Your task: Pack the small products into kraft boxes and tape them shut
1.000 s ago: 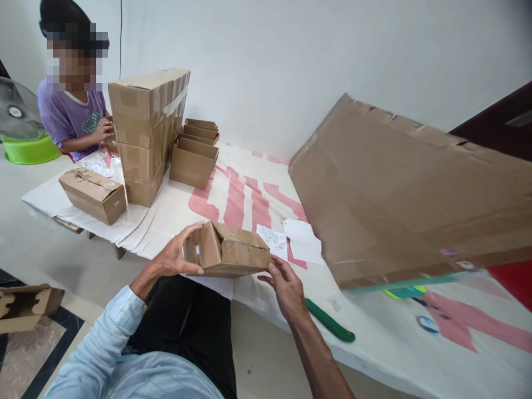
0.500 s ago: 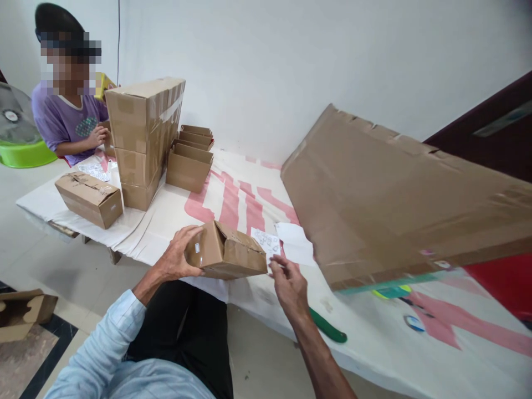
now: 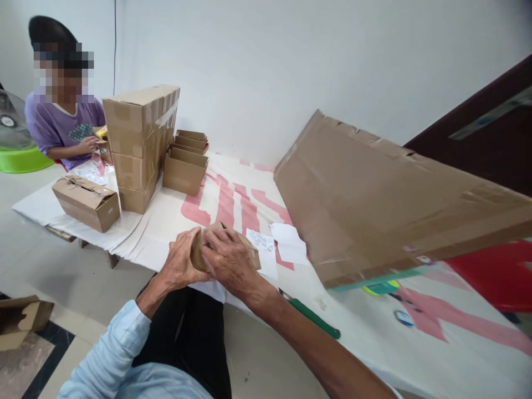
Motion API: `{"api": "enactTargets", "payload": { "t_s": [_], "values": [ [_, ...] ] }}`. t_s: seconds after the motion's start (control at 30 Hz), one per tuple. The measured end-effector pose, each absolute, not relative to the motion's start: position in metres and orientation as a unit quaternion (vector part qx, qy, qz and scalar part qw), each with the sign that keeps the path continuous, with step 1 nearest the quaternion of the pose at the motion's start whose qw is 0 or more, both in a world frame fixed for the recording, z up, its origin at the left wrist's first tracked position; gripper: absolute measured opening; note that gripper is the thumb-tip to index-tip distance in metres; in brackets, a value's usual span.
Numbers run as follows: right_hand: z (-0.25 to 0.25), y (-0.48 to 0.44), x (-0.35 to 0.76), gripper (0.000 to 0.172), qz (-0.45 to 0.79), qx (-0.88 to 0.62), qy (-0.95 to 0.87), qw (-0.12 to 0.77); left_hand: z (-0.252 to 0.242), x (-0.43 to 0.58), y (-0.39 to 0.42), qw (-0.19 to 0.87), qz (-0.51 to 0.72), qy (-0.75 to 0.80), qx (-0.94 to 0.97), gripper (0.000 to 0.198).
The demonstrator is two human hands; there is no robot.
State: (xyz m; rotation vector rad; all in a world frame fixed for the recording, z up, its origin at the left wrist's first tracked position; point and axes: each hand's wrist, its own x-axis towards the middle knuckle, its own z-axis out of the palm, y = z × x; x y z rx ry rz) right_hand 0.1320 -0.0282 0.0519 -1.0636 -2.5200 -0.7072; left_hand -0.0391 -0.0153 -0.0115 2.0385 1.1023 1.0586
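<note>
A small brown cardboard box point(image 3: 253, 258) is at the table's front edge, largely covered by my hands. My left hand point(image 3: 183, 259) is wrapped round its left end. Across the box lies my right hand point(image 3: 229, 259), its fingers curled together against that same end, close to my left fingers. Whatever those right fingertips hold, if anything, is hidden. Just beyond the box lies a white sheet with small printed marks point(image 3: 261, 243), beside a plain white paper point(image 3: 290, 244). A green-handled knife point(image 3: 315, 318) rests near my right forearm.
Taped cartons point(image 3: 128, 149) are stacked at left, with open boxes point(image 3: 185, 169) behind and a closed box point(image 3: 86, 202) in front. A co-worker point(image 3: 68, 124) handles a small box. A large cardboard panel point(image 3: 386, 205) leans at right, near a tape roll point(image 3: 403, 317).
My right hand has moved left from beside the printed sheet onto the box's left end. My left hand keeps its hold. The co-worker's yellow item has gone lower.
</note>
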Motion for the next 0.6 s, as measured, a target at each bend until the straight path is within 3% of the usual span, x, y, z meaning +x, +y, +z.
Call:
{"api": "enactTargets", "payload": {
  "t_s": [0.6],
  "values": [
    [0.0604, -0.0323, 0.1288, 0.019, -0.218, -0.423, -0.874, 0.098, -0.0096, -0.0366, -0.0179, 0.285, 0.411, 0.384, 0.776, 0.119]
  ]
}}
